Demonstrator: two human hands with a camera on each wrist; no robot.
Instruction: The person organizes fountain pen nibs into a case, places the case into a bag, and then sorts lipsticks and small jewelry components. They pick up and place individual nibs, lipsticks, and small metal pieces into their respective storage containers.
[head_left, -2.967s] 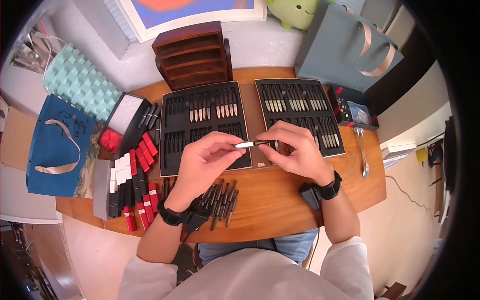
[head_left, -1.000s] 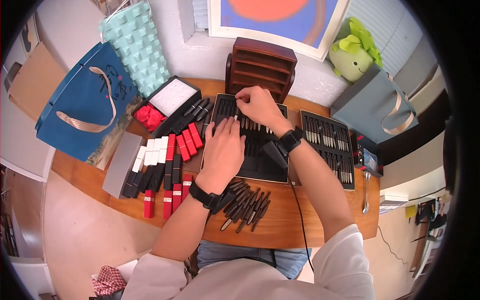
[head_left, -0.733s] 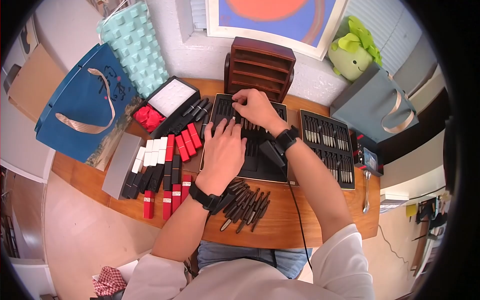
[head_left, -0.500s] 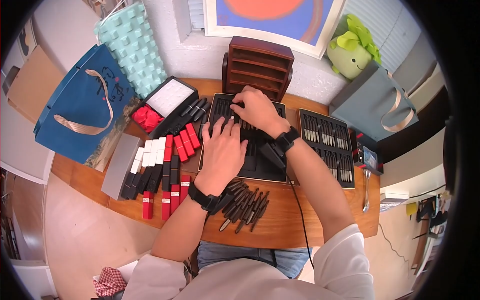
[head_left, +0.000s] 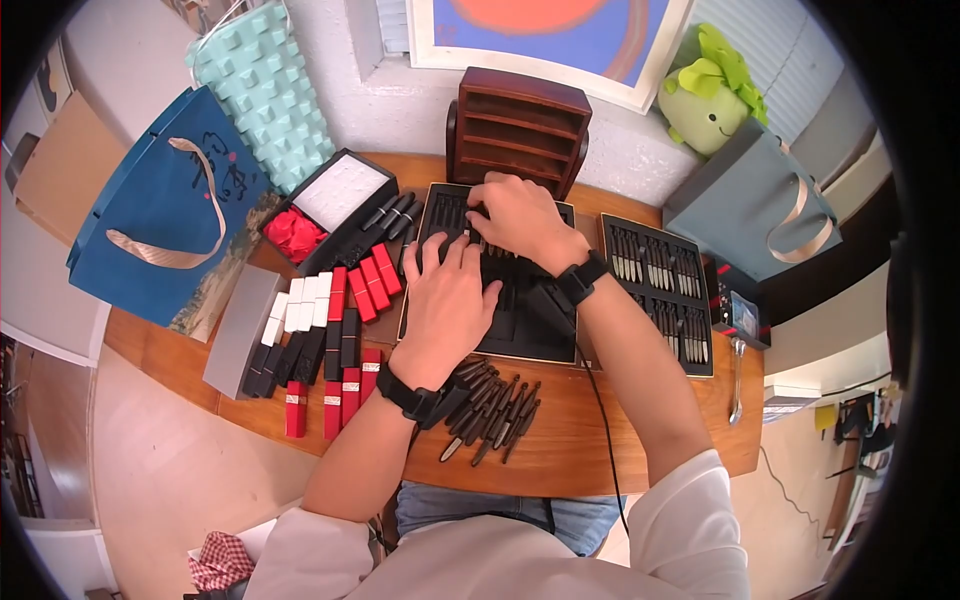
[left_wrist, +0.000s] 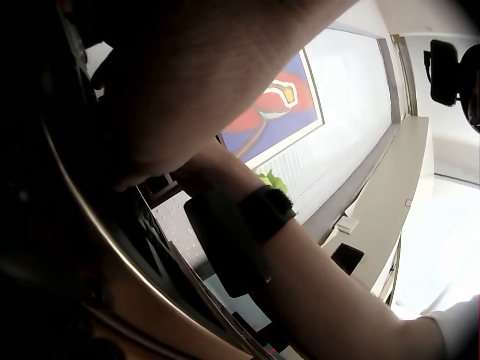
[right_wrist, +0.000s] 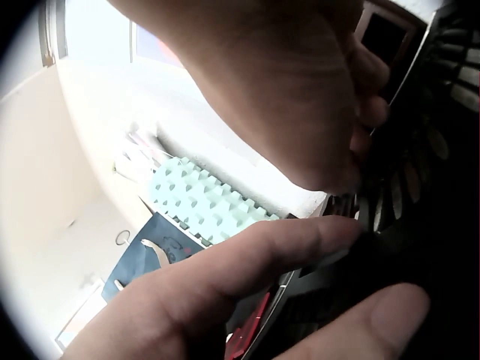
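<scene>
My left hand (head_left: 445,300) lies over the near left part of a black tray (head_left: 535,342), fingers straight and spread. Its fingertips reach a pale tip (head_left: 466,233) of a slim stick in the tray. Just beyond, my right hand (head_left: 520,215) bends its fingers down at the tray's far left section; whether they pinch the stick I cannot tell. In the right wrist view, rows of dark sticks with pale, rounded tips (right_wrist: 411,180) fan out beside the right hand (right_wrist: 270,97). The left index finger (right_wrist: 300,244) extends to the tray. The left wrist view is very dark.
A second filled tray (head_left: 658,288) stands right. Loose dark sticks (head_left: 495,415) lie in front. Red boxes (head_left: 370,290), white boxes (head_left: 305,302), an open gift box (head_left: 345,190) and a blue bag (head_left: 170,210) crowd the left. A wooden rack (head_left: 520,125) stands behind; a cable (head_left: 600,420) trails from the right wrist.
Three seconds ago both hands held a pale-tipped stick in the air between the trays. Since then they have moved to the left tray. Over the last second the right fingers have shifted only slightly.
</scene>
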